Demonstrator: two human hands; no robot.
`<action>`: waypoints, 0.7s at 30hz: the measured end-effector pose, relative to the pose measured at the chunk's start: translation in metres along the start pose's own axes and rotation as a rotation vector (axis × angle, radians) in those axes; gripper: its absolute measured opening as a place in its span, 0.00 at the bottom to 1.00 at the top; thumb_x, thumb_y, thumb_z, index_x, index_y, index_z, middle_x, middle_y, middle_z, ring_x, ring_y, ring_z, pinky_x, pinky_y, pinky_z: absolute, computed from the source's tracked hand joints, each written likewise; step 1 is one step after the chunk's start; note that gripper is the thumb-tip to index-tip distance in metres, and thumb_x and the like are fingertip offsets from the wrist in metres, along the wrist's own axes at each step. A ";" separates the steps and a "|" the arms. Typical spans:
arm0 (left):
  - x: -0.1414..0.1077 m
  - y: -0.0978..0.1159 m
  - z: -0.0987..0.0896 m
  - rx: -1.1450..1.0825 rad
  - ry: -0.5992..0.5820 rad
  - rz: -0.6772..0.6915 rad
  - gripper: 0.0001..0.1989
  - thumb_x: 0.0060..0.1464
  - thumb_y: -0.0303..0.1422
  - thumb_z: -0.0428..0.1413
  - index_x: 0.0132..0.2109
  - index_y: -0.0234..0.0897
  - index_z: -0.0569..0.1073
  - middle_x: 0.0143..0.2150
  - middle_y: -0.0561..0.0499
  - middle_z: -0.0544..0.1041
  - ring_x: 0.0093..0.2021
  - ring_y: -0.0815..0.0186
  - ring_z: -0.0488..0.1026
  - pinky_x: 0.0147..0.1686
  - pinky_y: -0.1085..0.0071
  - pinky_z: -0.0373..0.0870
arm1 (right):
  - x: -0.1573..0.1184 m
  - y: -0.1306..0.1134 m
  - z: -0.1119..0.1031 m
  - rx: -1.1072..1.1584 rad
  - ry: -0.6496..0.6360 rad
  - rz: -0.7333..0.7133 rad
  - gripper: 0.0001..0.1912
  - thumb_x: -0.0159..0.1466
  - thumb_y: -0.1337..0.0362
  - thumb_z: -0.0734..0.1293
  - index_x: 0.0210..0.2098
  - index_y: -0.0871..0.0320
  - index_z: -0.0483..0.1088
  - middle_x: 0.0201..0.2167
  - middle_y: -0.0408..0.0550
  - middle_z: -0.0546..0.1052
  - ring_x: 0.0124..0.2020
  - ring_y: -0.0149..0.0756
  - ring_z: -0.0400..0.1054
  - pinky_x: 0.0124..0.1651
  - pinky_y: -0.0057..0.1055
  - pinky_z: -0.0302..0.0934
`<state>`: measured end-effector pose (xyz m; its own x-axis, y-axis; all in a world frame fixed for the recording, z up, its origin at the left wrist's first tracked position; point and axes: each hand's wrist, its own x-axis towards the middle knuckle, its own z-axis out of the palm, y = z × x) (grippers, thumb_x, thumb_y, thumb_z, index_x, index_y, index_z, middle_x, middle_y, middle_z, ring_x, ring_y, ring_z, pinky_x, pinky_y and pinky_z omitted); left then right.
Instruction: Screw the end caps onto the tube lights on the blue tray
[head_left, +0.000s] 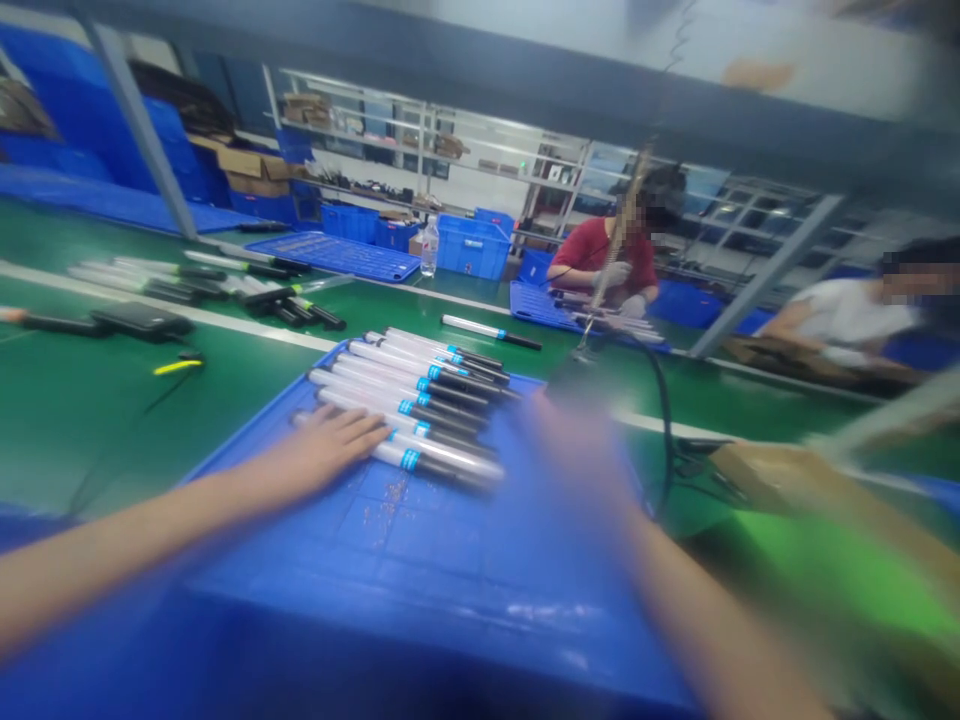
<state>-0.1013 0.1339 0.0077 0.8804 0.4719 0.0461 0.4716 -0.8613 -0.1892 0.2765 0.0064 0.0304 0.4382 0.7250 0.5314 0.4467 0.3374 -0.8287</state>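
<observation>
My left hand (337,438) lies flat, fingers stretched, across the near tubes of a row on a blue plastic lid (465,560). These slim tubes (427,385) are clear-white at one end and black at the other, with a blue band between. Their exact kind is unclear. My right hand (574,440) is smeared by motion at the right of the row. Just above it is a dark blurred tool (581,378), hanging from a coiled spring (619,235) with a black cable. Whether my right fingers grip this tool is hidden by the blur.
One more tube (491,331) lies beyond the row on the green bench. At left are piled tubes (285,300), a black box-like device (142,320) and a yellow-handled tool (178,367). A cardboard box (817,490) stands right. Two people work across the bench.
</observation>
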 end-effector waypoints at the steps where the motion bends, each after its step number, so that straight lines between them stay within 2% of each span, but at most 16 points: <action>1: 0.003 -0.003 0.001 0.001 -0.002 -0.002 0.29 0.74 0.30 0.40 0.77 0.48 0.60 0.75 0.42 0.66 0.75 0.48 0.63 0.71 0.45 0.53 | 0.000 0.000 0.000 0.002 -0.001 0.003 0.17 0.70 0.53 0.71 0.50 0.60 0.70 0.34 0.42 0.76 0.29 0.28 0.70 0.37 0.31 0.71; 5: 0.016 -0.015 0.000 0.012 -0.013 -0.034 0.29 0.73 0.29 0.40 0.77 0.47 0.61 0.75 0.41 0.65 0.75 0.47 0.63 0.71 0.44 0.54 | -0.002 -0.001 0.000 0.022 -0.008 0.015 0.18 0.70 0.53 0.71 0.50 0.60 0.70 0.36 0.43 0.77 0.30 0.28 0.70 0.37 0.30 0.71; 12: 0.052 -0.024 -0.011 0.056 -0.065 -0.046 0.31 0.71 0.25 0.42 0.77 0.44 0.60 0.76 0.41 0.64 0.75 0.48 0.62 0.69 0.47 0.57 | -0.005 -0.003 -0.002 0.077 0.000 0.025 0.17 0.65 0.54 0.73 0.45 0.57 0.69 0.30 0.42 0.76 0.26 0.32 0.71 0.34 0.34 0.69; 16: 0.075 -0.033 -0.009 0.041 -0.062 -0.096 0.31 0.70 0.24 0.42 0.77 0.45 0.60 0.76 0.42 0.63 0.75 0.48 0.62 0.68 0.48 0.58 | -0.005 -0.005 -0.003 0.072 0.012 0.042 0.17 0.62 0.54 0.73 0.44 0.54 0.68 0.30 0.45 0.77 0.26 0.37 0.71 0.33 0.38 0.70; 21: 0.104 -0.050 -0.006 0.011 -0.031 -0.094 0.31 0.71 0.25 0.39 0.77 0.42 0.59 0.76 0.40 0.63 0.75 0.47 0.61 0.67 0.47 0.60 | -0.005 -0.011 -0.003 0.039 -0.006 0.057 0.16 0.62 0.53 0.72 0.44 0.54 0.68 0.32 0.46 0.78 0.27 0.37 0.71 0.35 0.38 0.70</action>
<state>-0.0330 0.2252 0.0276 0.8304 0.5561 0.0339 0.5512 -0.8110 -0.1962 0.2719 -0.0030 0.0373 0.4574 0.7473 0.4820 0.3905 0.3182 -0.8639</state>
